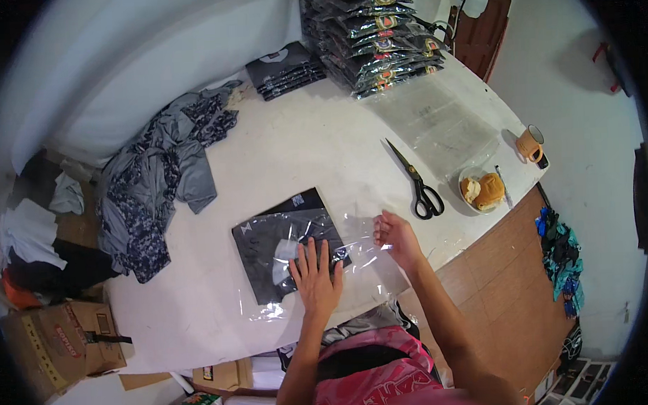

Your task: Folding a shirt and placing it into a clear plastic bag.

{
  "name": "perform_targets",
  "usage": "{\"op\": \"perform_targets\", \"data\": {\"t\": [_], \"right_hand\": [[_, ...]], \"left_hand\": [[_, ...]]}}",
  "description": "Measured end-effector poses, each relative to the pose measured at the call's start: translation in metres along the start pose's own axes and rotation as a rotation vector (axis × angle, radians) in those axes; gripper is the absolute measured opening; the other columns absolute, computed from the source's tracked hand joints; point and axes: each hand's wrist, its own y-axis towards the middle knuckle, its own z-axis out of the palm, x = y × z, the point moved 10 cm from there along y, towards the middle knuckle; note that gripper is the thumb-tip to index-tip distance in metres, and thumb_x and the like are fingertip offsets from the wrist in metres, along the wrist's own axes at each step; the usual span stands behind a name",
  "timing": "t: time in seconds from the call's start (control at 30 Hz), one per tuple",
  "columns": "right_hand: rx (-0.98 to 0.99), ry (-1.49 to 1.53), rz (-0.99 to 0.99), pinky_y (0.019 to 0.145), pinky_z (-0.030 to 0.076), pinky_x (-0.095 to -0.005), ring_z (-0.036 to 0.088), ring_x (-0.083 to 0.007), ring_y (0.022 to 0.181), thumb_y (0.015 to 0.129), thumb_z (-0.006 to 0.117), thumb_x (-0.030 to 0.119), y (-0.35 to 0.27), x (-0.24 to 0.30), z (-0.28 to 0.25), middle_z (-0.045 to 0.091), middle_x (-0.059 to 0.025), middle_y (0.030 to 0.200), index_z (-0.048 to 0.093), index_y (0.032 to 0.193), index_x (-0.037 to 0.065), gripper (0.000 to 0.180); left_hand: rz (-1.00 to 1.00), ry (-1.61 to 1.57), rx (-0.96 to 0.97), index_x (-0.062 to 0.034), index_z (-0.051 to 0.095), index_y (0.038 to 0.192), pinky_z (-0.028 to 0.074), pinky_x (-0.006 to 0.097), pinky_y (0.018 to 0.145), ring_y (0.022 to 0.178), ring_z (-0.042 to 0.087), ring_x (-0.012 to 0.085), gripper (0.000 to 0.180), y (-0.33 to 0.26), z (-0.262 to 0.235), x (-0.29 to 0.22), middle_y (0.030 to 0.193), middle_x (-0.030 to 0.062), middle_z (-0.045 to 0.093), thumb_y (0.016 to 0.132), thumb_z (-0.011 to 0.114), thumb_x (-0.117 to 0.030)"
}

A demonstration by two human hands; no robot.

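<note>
A folded black garment with a pale print lies on the white table, mostly inside a clear plastic bag. Its far edge shows uncovered beyond the plastic. My left hand presses flat on the bagged garment, fingers spread. To the right, my right hand is closed, its fingers curled at the loose side of the bag and seemingly pinching the film. Black-handled scissors lie beyond my right hand, blades pointing away.
Bagged dark garments stand in a tall stack at the back, beside folded black pieces. Flat clear bags lie near a bread bowl and an orange mug. Grey patterned cloth covers the left; cardboard boxes stand below.
</note>
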Motion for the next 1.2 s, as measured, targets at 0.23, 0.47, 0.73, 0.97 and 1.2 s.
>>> {"op": "perform_targets", "data": {"t": [0.23,0.47,0.73,0.97,1.2], "right_hand": [[0.053,-0.424,0.355,0.063,0.044,-0.0259,0.054,-0.007,0.071,0.093,0.064,0.036,0.023,-0.008,0.029,0.059,0.003,0.076,0.068,0.091,0.01,0.026],[0.021,-0.298,-0.02,0.073,0.047,-0.0267,0.059,-0.0098,0.08,0.093,0.063,0.021,0.046,0.022,0.0,0.064,-0.0002,0.089,0.067,0.103,0.008,0.017],[-0.024,-0.319,0.052,0.078,0.053,-0.0303,0.066,-0.0167,0.088,0.093,0.066,0.025,0.011,0.016,-0.008,0.067,-0.0052,0.095,0.064,0.113,0.004,0.029],[-0.046,-0.395,0.029,0.069,0.052,-0.0268,0.065,-0.0142,0.079,0.08,0.08,0.01,-0.014,0.02,-0.012,0.066,-0.0043,0.088,0.06,0.115,-0.001,0.041],[-0.061,-0.413,0.031,0.075,0.056,-0.0297,0.068,-0.0186,0.083,0.088,0.069,0.009,-0.036,0.004,-0.018,0.069,-0.0115,0.094,0.058,0.111,0.004,0.026]], "left_hand": [[0.002,0.003,-0.011,-0.0084,0.047,0.143,0.015,0.059,0.115,0.142,0.028,0.0404,0.057,-0.004,0.001,0.003,0.152,0.0183,0.037,0.095,0.054,-0.039],[0.008,0.011,0.011,-0.0077,0.047,0.143,0.014,0.059,0.115,0.142,0.028,0.0408,0.058,-0.005,0.003,0.001,0.153,0.0181,0.036,0.095,0.054,-0.038],[-0.002,0.002,0.022,-0.0082,0.046,0.144,0.012,0.06,0.116,0.144,0.025,0.0407,0.058,-0.005,0.005,0.003,0.155,0.0181,0.033,0.096,0.054,-0.038],[0.035,0.002,0.028,-0.0082,0.045,0.145,0.012,0.062,0.114,0.144,0.024,0.0426,0.057,-0.005,0.006,0.001,0.155,0.0202,0.031,0.096,0.053,-0.038],[0.057,-0.022,0.016,-0.0066,0.045,0.145,0.012,0.062,0.115,0.144,0.022,0.0436,0.055,-0.004,0.003,-0.005,0.155,0.0206,0.03,0.097,0.054,-0.033]]}}
